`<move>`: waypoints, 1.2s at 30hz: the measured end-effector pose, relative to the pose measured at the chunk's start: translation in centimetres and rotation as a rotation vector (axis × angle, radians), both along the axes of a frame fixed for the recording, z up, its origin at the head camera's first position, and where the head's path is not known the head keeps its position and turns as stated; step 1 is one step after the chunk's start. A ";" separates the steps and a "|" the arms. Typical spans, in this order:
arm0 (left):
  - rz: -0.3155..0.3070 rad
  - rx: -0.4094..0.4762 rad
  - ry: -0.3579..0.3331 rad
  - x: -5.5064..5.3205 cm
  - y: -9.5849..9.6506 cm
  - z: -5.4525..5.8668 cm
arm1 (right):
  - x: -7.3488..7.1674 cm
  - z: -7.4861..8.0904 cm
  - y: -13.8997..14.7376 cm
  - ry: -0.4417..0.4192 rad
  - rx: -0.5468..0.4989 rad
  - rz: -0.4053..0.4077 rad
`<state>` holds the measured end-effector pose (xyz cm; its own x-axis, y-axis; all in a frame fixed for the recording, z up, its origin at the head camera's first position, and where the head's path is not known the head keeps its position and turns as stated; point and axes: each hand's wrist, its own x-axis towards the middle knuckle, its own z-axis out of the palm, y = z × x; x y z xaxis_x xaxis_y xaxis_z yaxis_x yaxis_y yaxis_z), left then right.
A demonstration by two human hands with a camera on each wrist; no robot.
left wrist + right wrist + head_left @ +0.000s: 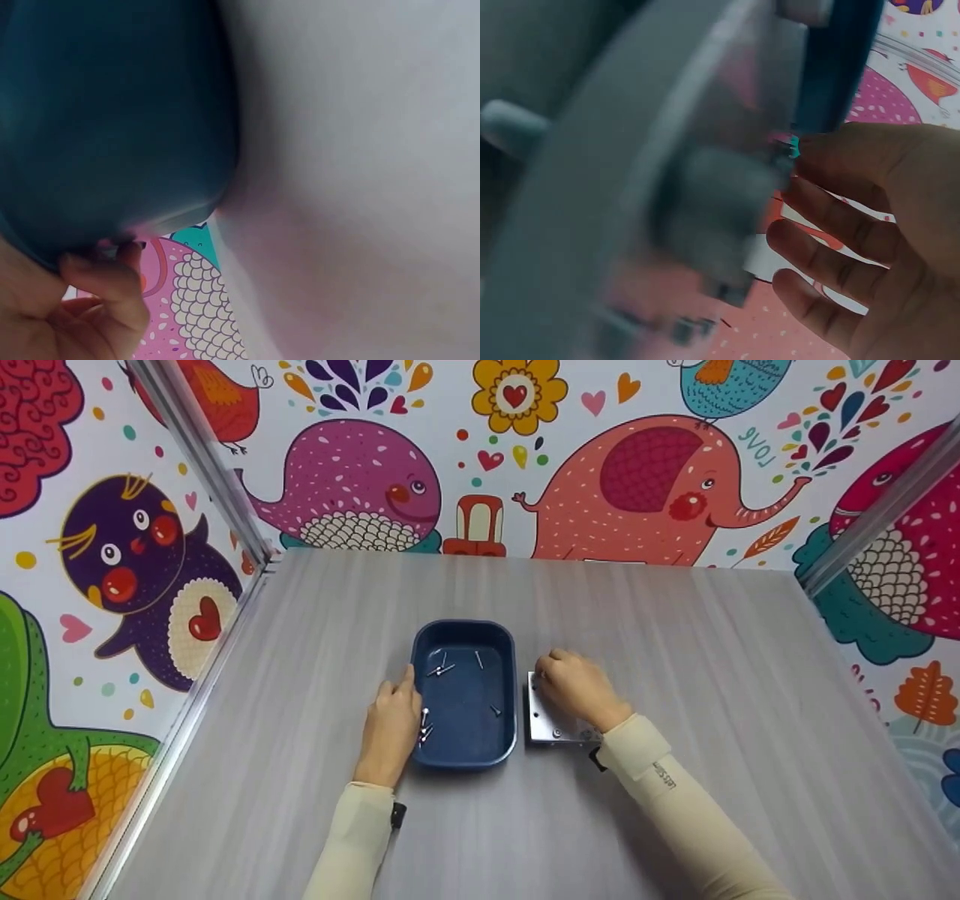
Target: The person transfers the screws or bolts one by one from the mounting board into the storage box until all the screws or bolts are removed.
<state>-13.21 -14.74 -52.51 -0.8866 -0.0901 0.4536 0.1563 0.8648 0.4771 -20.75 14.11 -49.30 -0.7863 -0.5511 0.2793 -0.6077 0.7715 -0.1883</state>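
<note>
A blue plastic tray (465, 754) stands on the table with several small metal screws (442, 669) loose inside it. My left hand (391, 727) holds the tray's left rim, its curled fingers also showing under the rim in the left wrist view. To the right of the tray is a silver metal plate (544, 720) with holes and a screw (557, 733) near its front edge. Over the plate's far left corner, my right hand (577, 686) pinches a small screw (784, 152), mostly hidden by the fingertips. The right wrist view shows the plate from the side, blurred.
A grey wood-grain table (337, 607) carries the tray and plate. Printed cartoon walls (480, 457) rise at the back and both sides, with metal rails (202, 457) at the corners.
</note>
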 end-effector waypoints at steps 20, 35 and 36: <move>-0.010 0.031 -0.028 0.1 0.2 0.3 | 0.2 -0.4 0.0 0.090 0.046 -0.012; 0.004 0.010 -0.026 0.0 0.1 0.1 | 0.9 3.9 0.1 0.208 0.045 0.020; 0.003 0.010 -0.026 0.0 0.1 0.1 | 0.9 4.0 0.1 0.208 0.049 0.017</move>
